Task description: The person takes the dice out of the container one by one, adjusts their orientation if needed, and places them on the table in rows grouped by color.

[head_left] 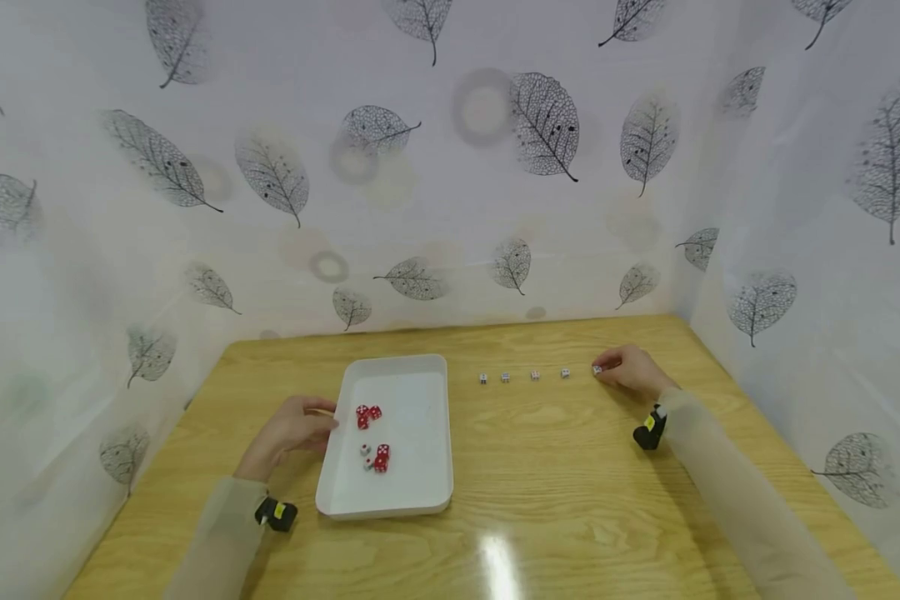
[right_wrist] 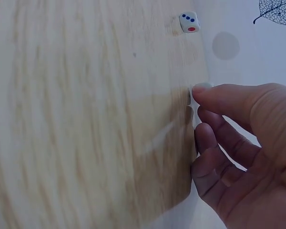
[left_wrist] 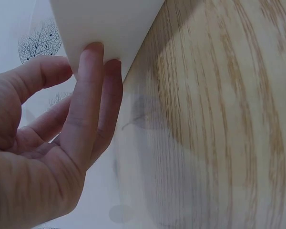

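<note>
My left hand (head_left: pixel 292 432) is at the left side of a white tray (head_left: pixel 427 497). In the left wrist view, its fingers (left_wrist: pixel 88 90) lie against the tray's outer wall (left_wrist: pixel 105 24), and the thumb meets the rim. Toward the back right of the table, my right hand (head_left: pixel 633 372) pinches a small white die (head_left: pixel 597 369). The right wrist view shows that die mostly hidden by the thumb. To its left stands a row of several white dice, the closest being a die (head_left: pixel 565 373) with blue and red pips (right_wrist: pixel 189 22).
Inside the tray lie several red dice (head_left: pixel 382 458) and a few smaller white dice (head_left: pixel 364 449), toward its left half. The wooden table (head_left: pixel 570 500) ends at a leaf-print curtain (head_left: pixel 450 217) behind and at both sides. Each wrist carries a small black camera (head_left: pixel 651 427).
</note>
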Tool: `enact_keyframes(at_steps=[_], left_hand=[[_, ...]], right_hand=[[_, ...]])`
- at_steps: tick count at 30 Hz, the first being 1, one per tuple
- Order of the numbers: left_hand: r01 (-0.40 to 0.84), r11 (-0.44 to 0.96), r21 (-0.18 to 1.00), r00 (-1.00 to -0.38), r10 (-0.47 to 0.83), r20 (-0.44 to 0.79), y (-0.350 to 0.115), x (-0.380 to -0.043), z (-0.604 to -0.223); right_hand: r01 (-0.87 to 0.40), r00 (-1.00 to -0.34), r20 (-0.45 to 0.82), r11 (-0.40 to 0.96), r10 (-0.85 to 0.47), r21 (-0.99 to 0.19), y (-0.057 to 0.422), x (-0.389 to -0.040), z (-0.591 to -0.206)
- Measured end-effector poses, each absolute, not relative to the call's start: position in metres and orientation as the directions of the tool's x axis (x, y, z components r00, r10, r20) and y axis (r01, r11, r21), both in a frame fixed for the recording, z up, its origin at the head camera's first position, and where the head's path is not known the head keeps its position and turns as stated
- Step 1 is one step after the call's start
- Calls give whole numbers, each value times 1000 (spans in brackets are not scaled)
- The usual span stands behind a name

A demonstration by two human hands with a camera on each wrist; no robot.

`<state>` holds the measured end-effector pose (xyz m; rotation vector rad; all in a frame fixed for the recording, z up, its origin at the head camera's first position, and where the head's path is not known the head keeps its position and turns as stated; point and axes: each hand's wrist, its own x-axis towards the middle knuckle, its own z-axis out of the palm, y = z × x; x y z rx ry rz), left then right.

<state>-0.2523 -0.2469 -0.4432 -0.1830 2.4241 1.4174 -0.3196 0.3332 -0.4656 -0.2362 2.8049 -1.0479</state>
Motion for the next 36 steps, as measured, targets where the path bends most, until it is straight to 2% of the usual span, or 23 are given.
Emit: enact_keyframes(at_steps=[36], left_hand=[[-276,478,834,-940,48,-338,-245,-250,-442]], right_hand=[[-111,-978,-69,770,-197,-629,332,-320,-469]])
